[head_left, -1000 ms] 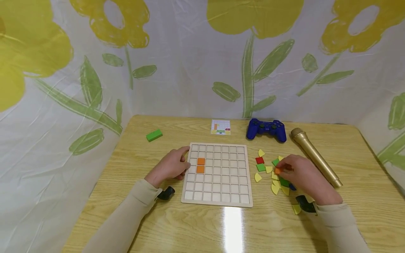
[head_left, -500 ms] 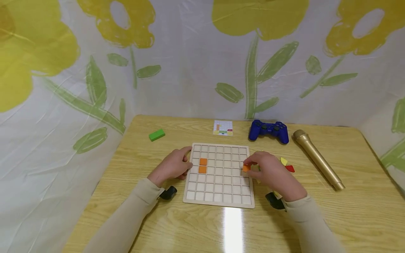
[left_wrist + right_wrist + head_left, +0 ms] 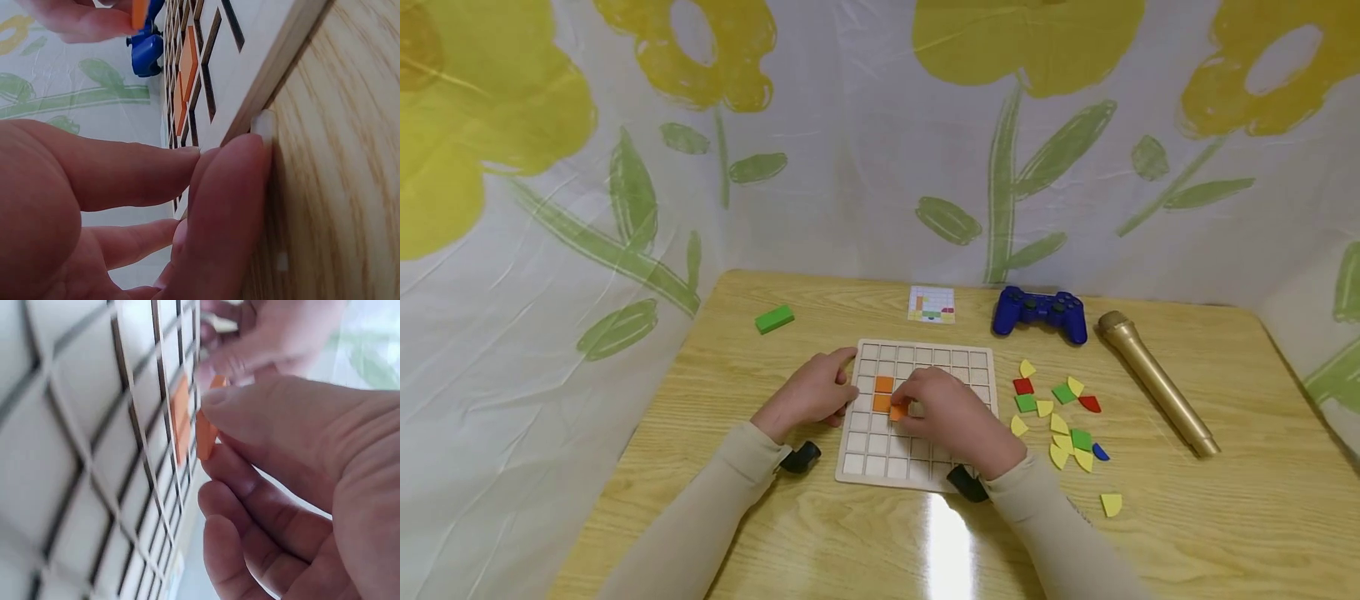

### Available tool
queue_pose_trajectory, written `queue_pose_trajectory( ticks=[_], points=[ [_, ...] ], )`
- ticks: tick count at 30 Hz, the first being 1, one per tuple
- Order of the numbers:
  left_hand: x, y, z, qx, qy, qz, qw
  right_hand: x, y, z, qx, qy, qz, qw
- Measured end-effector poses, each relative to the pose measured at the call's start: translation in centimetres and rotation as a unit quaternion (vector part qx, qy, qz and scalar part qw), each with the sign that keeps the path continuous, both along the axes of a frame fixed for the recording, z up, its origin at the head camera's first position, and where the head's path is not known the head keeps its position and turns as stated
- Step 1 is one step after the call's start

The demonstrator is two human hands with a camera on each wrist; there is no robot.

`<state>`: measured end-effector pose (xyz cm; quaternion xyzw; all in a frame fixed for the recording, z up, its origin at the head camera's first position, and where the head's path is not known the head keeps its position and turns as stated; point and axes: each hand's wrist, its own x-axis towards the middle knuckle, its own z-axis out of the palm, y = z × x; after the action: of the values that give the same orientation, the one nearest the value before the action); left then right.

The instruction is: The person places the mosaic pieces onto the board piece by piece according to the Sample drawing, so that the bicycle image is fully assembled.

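Observation:
A square wooden grid board (image 3: pixel 876 442) lies on the table. Two orange square tiles (image 3: pixel 883 384) sit one below the other in its cells. My left hand (image 3: pixel 807 390) holds the board's left edge; in the left wrist view its thumb and a finger meet at the wooden rim (image 3: pixel 275 69). Over the board, my right hand (image 3: pixel 951 414) pinches another orange tile (image 3: pixel 205 434) between thumb and fingers. This tile is tilted, just right of and below the lower placed one. Part of the board is hidden under the right hand.
Right of the board lie scattered yellow quarter-circle pieces (image 3: pixel 1060 456), green squares (image 3: pixel 1081 439), red pieces (image 3: pixel 1023 386) and a blue piece (image 3: pixel 1101 452). Farther back are a pattern card (image 3: pixel 932 305), blue game controller (image 3: pixel 1041 315), gold microphone (image 3: pixel 1161 385) and green block (image 3: pixel 775 319).
My right hand has carried the orange tile leftward from the loose pieces to the board, beside the placed tiles. The left hand has stayed at the board's edge.

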<state>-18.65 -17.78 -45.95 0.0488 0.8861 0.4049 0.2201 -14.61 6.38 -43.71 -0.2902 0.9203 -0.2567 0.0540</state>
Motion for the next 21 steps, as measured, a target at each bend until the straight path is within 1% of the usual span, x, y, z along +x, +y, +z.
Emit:
queue_pose_trajectory(
  ticks=[2, 6, 11, 15, 21],
  points=[
    [0.1, 0.0, 0.0, -0.003, -0.003, -0.001, 1.0000, 0.3, -0.8, -0.4, 0.006, 0.008, 0.002, 0.9999],
    [0.1, 0.0, -0.1, -0.004, -0.001, -0.006, 1.0000, 0.5, -1.7, -1.2, 0.021, 0.038, 0.004, 0.9991],
    [0.1, 0.0, 0.1, -0.007, 0.004, -0.004, 1.0000, 0.6, -2.3, -1.6, 0.023, 0.070, 0.014, 0.9972],
    [0.0, -0.1, 0.1, -0.012, 0.005, -0.007, 0.9999, 0.6, -2.5, -1.7, 0.028, 0.080, 0.016, 0.9962],
    [-0.1, -0.1, 0.0, -0.015, 0.009, -0.009, 0.9998, 0.6, -2.7, -1.9, 0.041, 0.080, 0.013, 0.9959]
  ],
)
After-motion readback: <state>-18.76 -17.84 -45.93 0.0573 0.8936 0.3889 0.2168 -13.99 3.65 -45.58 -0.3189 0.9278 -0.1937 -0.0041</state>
